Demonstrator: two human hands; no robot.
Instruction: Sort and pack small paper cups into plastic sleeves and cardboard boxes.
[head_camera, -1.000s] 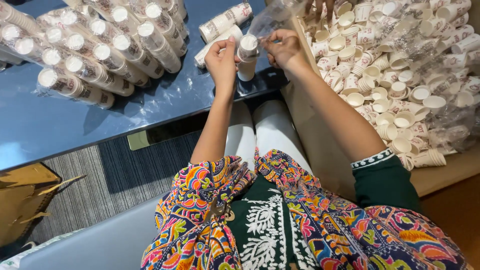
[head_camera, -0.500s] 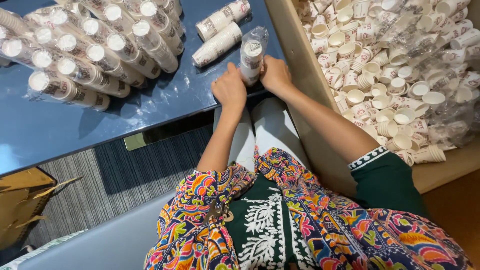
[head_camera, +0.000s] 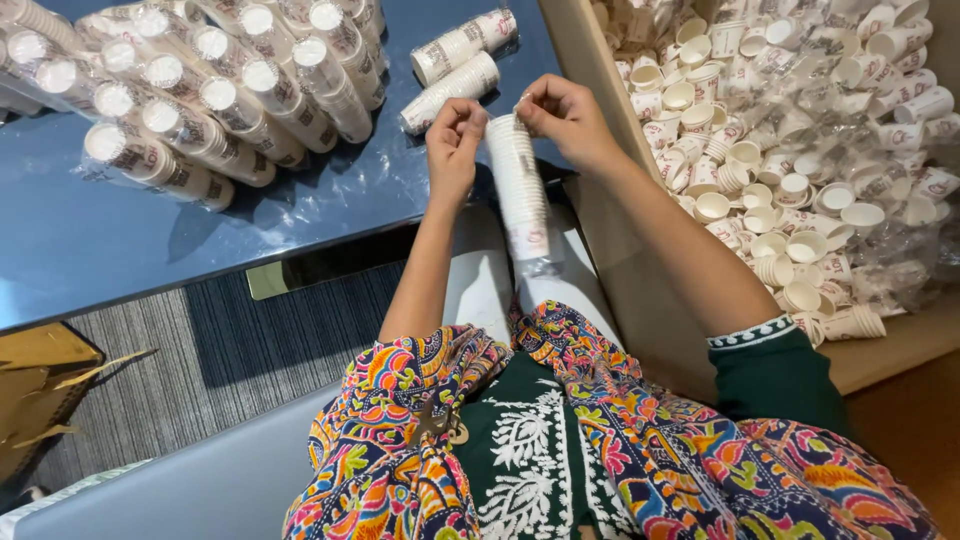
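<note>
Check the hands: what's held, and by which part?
Both hands, left hand and right hand, hold a sleeved stack of paper cups at its top end, fingers pinching the plastic wrap there.

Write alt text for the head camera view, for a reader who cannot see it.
Both hands, left hand and right hand, pinch the top of a wrapped stack of paper cups above the lap. Wrapped cup sleeves lie on a dark blue table; loose cups fill a box at right.

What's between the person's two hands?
In the head view, a tall stack of paper cups in a clear sleeve stands between the left hand and the right hand, which pinch its top.
</note>
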